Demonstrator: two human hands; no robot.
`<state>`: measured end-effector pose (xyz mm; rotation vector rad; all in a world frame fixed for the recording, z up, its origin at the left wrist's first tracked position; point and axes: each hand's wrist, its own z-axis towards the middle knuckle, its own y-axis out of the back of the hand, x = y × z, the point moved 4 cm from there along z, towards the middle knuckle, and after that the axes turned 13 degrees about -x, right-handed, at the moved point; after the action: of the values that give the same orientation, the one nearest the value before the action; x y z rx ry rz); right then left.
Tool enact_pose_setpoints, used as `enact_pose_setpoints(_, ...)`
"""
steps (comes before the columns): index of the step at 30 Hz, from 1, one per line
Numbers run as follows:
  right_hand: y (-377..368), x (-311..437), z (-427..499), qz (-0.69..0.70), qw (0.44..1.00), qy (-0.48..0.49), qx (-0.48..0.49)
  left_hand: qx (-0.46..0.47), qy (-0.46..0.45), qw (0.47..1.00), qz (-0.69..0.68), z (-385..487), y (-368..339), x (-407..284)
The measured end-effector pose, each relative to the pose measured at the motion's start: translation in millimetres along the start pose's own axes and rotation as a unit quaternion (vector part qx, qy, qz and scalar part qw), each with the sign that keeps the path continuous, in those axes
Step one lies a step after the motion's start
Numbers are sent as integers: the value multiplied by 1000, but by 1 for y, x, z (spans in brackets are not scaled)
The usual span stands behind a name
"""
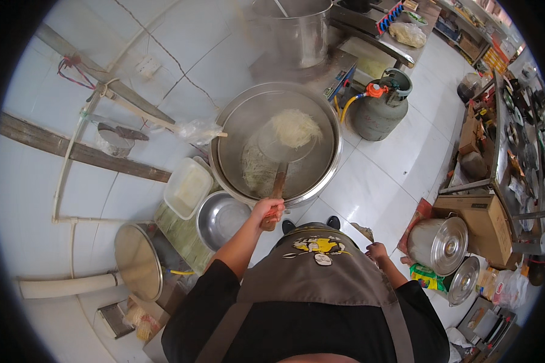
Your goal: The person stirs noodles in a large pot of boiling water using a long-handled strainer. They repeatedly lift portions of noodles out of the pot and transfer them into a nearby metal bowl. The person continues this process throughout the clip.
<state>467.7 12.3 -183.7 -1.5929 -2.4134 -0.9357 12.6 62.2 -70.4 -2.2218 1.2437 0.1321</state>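
Observation:
My left hand [269,212] grips the wooden handle [279,183] of a round skimmer [272,147]. The skimmer reaches over a large, steaming steel pot [337,156]. A clump of pale, thin noodles [297,128] lies at the skimmer's far side. More noodle strands [256,170] show in the cloudy liquid left of the handle. Low by the right edge of my apron [318,281] is my right hand [376,251], its fingers curled. A small brownish thing [363,230] appears just beyond it; whether the hand holds it is unclear.
Left of the pot are a steel basin [222,220] and a white plastic tub [188,188]. A gas cylinder [379,113] stands on the tiled floor at the far right of the pot. Another tall pot [299,41] is behind. Lidded pots [436,245] and a cardboard box [477,222] flank my right.

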Motion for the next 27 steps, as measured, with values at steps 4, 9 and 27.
enact_pose_setpoints(4, -1, 10, 1, 41, 999, -22, -6, 22, 3, 997, -72, -56, 25, 19)
enact_pose_setpoints(9, -12, 10, -5, 16, 1000, 5, 15, -117, 42, 992, -27, -56, 37, -3)
enact_pose_setpoints(27, -33, 32, 1, -28, 999, -3, 16, -215, -135, 944, 212, -137, 40, 40)
